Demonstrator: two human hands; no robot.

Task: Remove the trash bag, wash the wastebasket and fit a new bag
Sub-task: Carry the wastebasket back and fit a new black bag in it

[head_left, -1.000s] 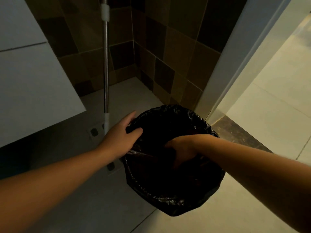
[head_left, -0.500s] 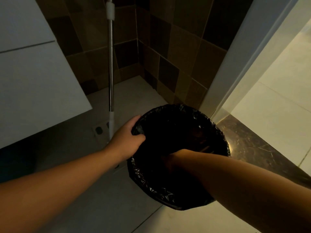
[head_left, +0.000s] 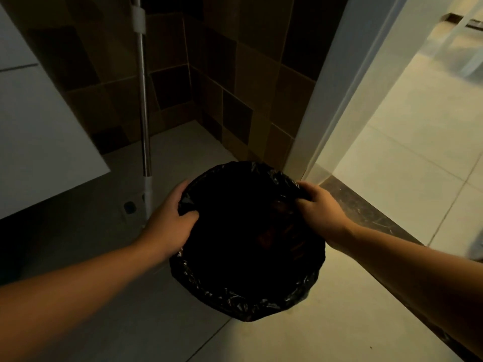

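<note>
Now both hands work the bin's rim: left hand point(head_left: 171, 222) pinches the black trash bag point(head_left: 251, 296) at the left edge, right hand point(head_left: 320, 209) grips its folded collar at the far right. Wastebasket itself is hidden under the liner, standing on the pale floor tiles point(head_left: 339, 322) by the doorway. Best to peel evenly, opposite sides together, lifting straight (contents unseen, too dark). Mop pole point(head_left: 144, 113) stands against the brown tiled wall point(head_left: 235, 74).
</note>
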